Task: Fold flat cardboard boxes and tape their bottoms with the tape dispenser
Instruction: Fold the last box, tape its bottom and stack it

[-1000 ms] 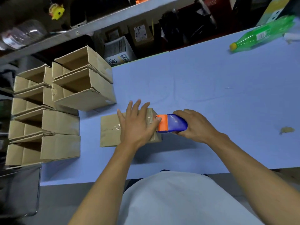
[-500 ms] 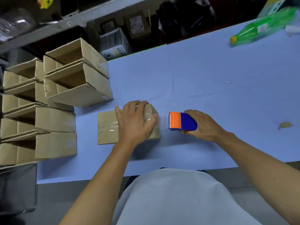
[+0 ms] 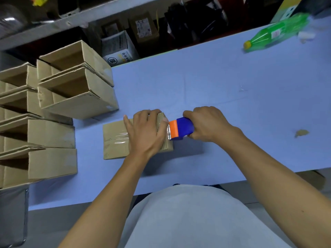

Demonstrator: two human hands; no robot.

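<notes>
A small cardboard box (image 3: 114, 140) stands bottom-up on the blue table (image 3: 215, 97), a strip of clear tape shining along its top. My left hand (image 3: 146, 133) lies over the box's right half, fingers curled over its far edge and thumb on its right end. My right hand (image 3: 206, 125) grips the blue and orange tape dispenser (image 3: 180, 128). The dispenser's metal blade touches the box's right end, next to my left thumb.
Several folded open boxes (image 3: 53, 108) are stacked on their sides at the table's left. A green plastic bottle (image 3: 274, 34) lies at the far right. A brown scrap (image 3: 301, 133) sits right of my arm. Shelves with cartons (image 3: 121, 47) stand behind the table.
My right hand drew the dispenser away to the right of the box, then brought it back against the box's right end. My left hand's fingers curled over the far edge.
</notes>
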